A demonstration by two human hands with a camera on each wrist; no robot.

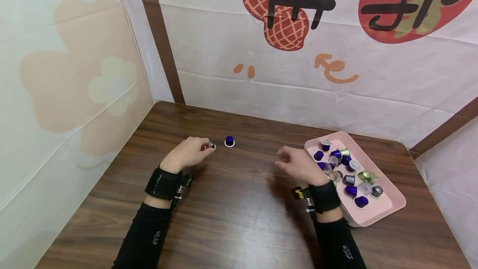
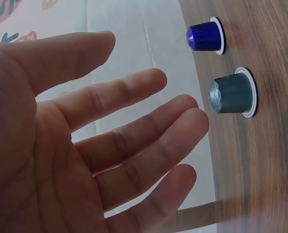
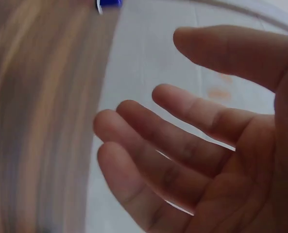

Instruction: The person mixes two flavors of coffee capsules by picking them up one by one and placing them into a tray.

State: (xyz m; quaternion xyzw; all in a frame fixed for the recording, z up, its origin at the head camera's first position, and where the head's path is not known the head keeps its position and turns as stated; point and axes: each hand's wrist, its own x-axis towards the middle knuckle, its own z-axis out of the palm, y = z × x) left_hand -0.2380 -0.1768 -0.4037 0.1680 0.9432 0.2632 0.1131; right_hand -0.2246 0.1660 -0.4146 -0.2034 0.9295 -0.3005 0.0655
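Note:
Two coffee capsules stand rim-down on the wooden table near its back left. One is a dark blue capsule [image 1: 229,140]; the other, a grey-green capsule [image 2: 233,92], is partly hidden behind my left hand in the head view. My left hand [image 1: 189,151] hovers beside the grey-green capsule, fingers spread and apart from it in the left wrist view. Over the table, left of a pink tray [image 1: 386,209], is my right hand [image 1: 298,164], its fingers loosely bent and holding nothing. Inside the tray lie several blue, green and grey capsules, some tipped over.
The wooden table [image 1: 239,202] meets a printed cloth wall [image 1: 216,90] at the back and another cloth wall [image 1: 74,107] on the left. The tray's raised rim stands right beside my right wrist.

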